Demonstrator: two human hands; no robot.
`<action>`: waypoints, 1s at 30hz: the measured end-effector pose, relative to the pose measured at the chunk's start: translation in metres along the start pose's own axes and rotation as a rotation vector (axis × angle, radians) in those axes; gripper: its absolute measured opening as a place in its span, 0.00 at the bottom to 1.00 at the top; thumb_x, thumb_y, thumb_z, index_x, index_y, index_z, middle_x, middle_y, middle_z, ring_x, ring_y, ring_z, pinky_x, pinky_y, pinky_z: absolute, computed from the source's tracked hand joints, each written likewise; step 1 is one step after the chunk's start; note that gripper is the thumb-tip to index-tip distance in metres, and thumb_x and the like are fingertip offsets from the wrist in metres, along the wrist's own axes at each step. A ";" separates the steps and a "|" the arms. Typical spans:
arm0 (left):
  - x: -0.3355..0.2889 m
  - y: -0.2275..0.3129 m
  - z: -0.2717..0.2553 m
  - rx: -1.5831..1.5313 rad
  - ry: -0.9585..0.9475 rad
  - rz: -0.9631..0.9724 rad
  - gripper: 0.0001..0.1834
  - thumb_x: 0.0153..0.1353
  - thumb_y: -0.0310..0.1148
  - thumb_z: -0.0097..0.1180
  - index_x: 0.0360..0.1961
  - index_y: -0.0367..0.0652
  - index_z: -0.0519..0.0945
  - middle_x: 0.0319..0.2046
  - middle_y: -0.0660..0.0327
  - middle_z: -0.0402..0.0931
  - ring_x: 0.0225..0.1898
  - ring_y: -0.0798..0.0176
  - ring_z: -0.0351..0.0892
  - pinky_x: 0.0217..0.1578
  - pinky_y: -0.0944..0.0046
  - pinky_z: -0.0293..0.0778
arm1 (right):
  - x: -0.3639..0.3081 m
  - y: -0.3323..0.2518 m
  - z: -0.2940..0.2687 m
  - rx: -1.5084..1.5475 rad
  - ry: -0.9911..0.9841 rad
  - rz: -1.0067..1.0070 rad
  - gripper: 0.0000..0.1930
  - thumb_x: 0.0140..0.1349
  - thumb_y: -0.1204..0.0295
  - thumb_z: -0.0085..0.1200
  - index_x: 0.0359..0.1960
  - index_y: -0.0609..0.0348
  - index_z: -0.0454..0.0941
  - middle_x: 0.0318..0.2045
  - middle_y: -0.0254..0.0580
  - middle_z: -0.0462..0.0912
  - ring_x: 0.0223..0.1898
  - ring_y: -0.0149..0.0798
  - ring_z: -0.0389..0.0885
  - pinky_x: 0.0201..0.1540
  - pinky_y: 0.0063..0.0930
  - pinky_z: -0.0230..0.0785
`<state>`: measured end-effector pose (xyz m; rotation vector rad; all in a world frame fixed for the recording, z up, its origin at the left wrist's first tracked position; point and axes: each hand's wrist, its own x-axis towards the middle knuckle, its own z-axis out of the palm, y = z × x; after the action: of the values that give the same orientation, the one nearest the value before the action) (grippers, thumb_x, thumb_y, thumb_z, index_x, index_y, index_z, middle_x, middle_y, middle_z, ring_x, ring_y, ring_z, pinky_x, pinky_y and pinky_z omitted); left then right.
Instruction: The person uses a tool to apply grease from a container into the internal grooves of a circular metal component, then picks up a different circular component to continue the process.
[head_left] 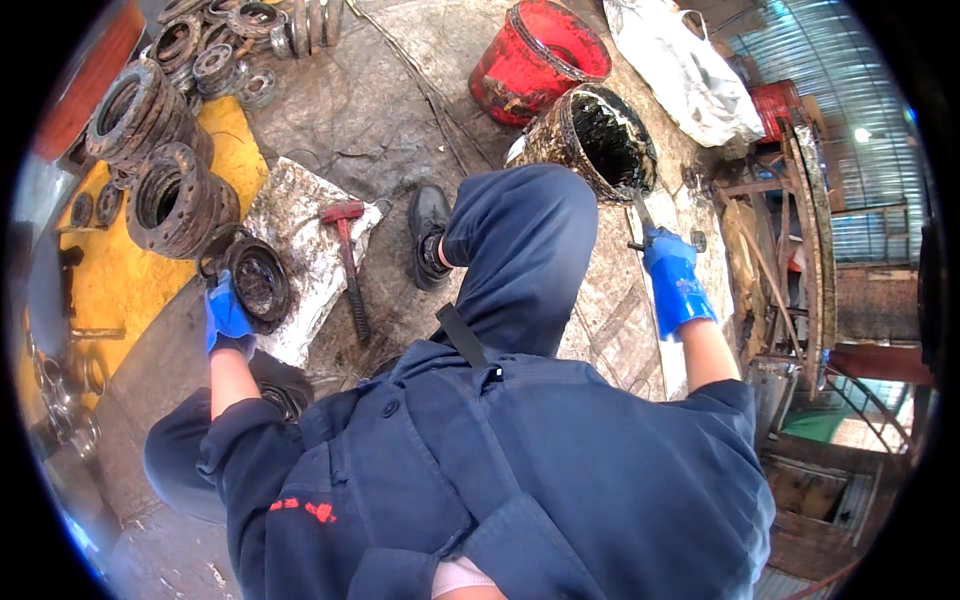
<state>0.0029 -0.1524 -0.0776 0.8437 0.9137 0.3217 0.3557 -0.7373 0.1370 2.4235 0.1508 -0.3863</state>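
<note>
My left hand point(228, 312), in a blue glove, grips the edge of a dark, greasy round metal ring point(262, 284) with a deep centre, tilted over a smeared white sheet. At the right, my gloved right hand point(674, 282) is closed around a narrow flat-bladed tool point(642, 212); most of its handle is hidden by the glove. Its blade reaches the rim of a bucket point(548, 140) that leans over, its inside coated with dark grease. On the white sheet point(305, 200) lies a hammer point(347, 250) with a red head and dark handle.
Stacked flanged metal rings point(170, 205) stand on a yellow plate point(100, 290) at the left, with more round parts point(215, 65) behind. A red bucket point(492, 85) and a white sack point(685, 75) sit at the back. A wooden frame point(800, 230) stands right.
</note>
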 end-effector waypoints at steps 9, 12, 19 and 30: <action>0.058 -0.031 -0.056 0.260 -0.030 0.251 0.22 0.72 0.41 0.48 0.59 0.36 0.77 0.51 0.54 0.83 0.48 0.57 0.82 0.51 0.56 0.78 | 0.041 0.010 -0.136 0.524 0.397 -0.452 0.19 0.73 0.52 0.48 0.55 0.47 0.81 0.40 0.43 0.87 0.41 0.37 0.84 0.45 0.31 0.76; 0.049 -0.023 -0.062 0.022 0.122 0.098 0.24 0.66 0.42 0.57 0.60 0.42 0.77 0.48 0.53 0.83 0.44 0.55 0.83 0.47 0.52 0.78 | -0.007 -0.119 -0.217 1.368 0.045 -0.614 0.19 0.71 0.58 0.55 0.57 0.55 0.80 0.39 0.40 0.87 0.35 0.32 0.82 0.41 0.26 0.75; 0.047 -0.019 -0.043 0.133 0.174 0.188 0.27 0.67 0.44 0.57 0.63 0.41 0.75 0.54 0.52 0.81 0.52 0.52 0.80 0.54 0.52 0.73 | -0.047 -0.405 -0.168 0.985 -0.490 -0.937 0.19 0.69 0.54 0.53 0.50 0.56 0.82 0.31 0.37 0.87 0.27 0.32 0.83 0.29 0.27 0.71; 0.058 -0.022 -0.066 0.413 0.336 0.120 0.30 0.67 0.45 0.56 0.66 0.41 0.72 0.61 0.48 0.75 0.61 0.48 0.73 0.60 0.52 0.68 | -0.051 -0.558 -0.049 1.008 -0.610 -0.859 0.19 0.72 0.54 0.47 0.46 0.56 0.80 0.32 0.36 0.88 0.26 0.29 0.81 0.27 0.29 0.70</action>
<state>-0.0177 -0.1000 -0.1489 1.2523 1.2702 0.3933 0.2041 -0.2769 -0.1488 2.8775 0.9048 -1.9380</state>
